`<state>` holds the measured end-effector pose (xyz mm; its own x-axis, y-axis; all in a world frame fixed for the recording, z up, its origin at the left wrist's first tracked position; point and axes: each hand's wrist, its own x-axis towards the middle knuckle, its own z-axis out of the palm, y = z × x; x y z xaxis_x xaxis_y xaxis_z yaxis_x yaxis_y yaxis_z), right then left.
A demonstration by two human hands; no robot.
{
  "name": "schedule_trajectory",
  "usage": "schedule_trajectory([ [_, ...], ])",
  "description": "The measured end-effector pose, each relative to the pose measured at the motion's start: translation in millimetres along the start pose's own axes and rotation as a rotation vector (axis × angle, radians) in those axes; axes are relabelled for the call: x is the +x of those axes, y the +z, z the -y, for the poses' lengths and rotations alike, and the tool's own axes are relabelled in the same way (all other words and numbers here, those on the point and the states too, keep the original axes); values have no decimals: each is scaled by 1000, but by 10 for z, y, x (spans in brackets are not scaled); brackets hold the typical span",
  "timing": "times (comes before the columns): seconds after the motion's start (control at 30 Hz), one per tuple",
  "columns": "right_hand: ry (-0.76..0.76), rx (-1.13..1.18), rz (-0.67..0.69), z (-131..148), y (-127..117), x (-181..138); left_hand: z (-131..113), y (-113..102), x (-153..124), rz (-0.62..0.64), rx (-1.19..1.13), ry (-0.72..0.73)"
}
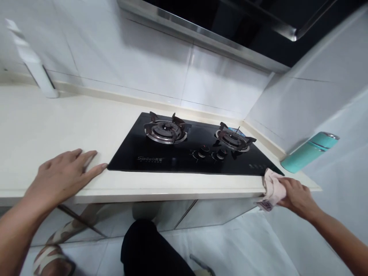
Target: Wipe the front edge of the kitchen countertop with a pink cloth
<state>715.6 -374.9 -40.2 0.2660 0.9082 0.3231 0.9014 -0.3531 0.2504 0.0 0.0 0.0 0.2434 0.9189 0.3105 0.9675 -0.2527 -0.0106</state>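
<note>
Dark trousers on a knee (149,249) and a striped slipper (50,257) fill the bottom of the view, over the white floor. Above them runs the front edge of the cream counter (57,122). On this edge the left hand (61,174) lies flat, palm down, its fingers straight and a little spread, holding nothing; the fingertips almost reach the front left corner of the black glass hob (172,157). At the front right corner of the counter the right hand (297,195) has its fingers closed around a crumpled pinkish cloth (273,189), which touches the counter edge just beside the front right corner of the hob. Two burners (165,130) and two knobs sit on the hob. A teal bottle (309,151) stands at the right end of the counter, near the wall. A white bottle (33,61) stands at the far left, by the back edge.
</note>
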Motion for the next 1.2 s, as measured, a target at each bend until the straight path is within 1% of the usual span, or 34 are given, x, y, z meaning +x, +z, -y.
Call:
schedule_trajectory([
  [0.07,-55,-36,-25,463,-129,57,4,36,14,33,23,18],
  [0.17,-167,-36,-98,1331,-345,186,12,46,22,49,-26,13],
  [0.23,-216,13,-149,1958,-503,302,14,32,15,65,-91,-4],
  [0.33,-304,167,-221,2915,-778,499,9,11,-7,83,-159,-14],
  [0.4,-395,264,-207,3559,-988,633,2,7,-19,80,-172,-15],
  [0.47,-502,325,-159,4192,-1207,761,-6,5,-22,67,-170,-18],
  [0.53,-611,351,-185,4776,-1414,871,-10,-4,-19,58,-161,-15],
  [0.6,-710,355,-246,5251,-1583,948,-8,-25,-13,72,-162,-16],
  [0.67,-760,353,-287,5562,-1699,989,0,-54,-10,93,-185,-33],
  [0.7,-774,356,-290,5643,-1734,998,5,-67,-10,97,-202,-45],
  [0.77,-816,380,-276,5649,-1756,1003,12,-86,-16,84,-225,-56],
  [0.8,-849,403,-265,5579,-1743,1001,13,-91,-21,70,-225,-52],
  [0.87,-908,461,-260,5318,-1667,983,11,-92,-31,41,-207,-38],
  [0.93,-914,523,-285,4935,-1526,939,7,-88,-38,34,-192,-39],
  [1.0,-864,579,-326,4474,-1336,860,6,-83,-41,45,-194,-45],
  [1.1,-752,644,-358,3705,-1015,684,16,-65,-45,50,-196,-38],
  [1.2,-681,622,-373,2932,-714,502,28,-38,-49,34,-188,-24],
])
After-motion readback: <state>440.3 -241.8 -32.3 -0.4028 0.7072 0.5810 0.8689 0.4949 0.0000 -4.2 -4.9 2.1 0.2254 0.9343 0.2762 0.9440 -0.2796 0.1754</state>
